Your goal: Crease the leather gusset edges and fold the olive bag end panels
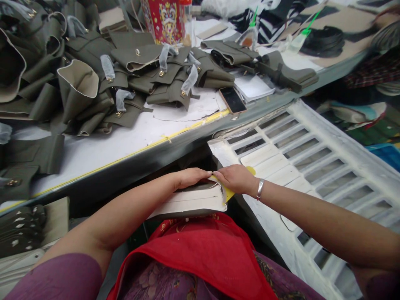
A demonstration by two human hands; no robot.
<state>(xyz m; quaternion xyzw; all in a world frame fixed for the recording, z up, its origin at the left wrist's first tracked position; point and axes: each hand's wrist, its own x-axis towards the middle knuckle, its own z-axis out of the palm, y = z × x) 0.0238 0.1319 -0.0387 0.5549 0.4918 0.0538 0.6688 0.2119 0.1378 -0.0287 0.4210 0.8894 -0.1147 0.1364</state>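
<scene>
On my lap rests a dark olive bag piece (187,204) with a cream lining; its open end faces right. My left hand (194,177) lies over its top, fingers closed on the far edge near the right corner. My right hand (237,178), with a silver bracelet at the wrist, pinches the same corner, and the fingertips of both hands meet there. A flat yellow piece (229,194) shows beneath my right hand, against the bag's open end; its full shape is hidden by the hand.
Many olive bags (125,79) with gold clasps are heaped on the white-topped table (109,148). A phone (233,100) lies near its edge. A slatted white plastic rack (312,166) stands at right. Green-tipped bottles (298,41) are at the back. Stacked pieces (21,229) sit lower left.
</scene>
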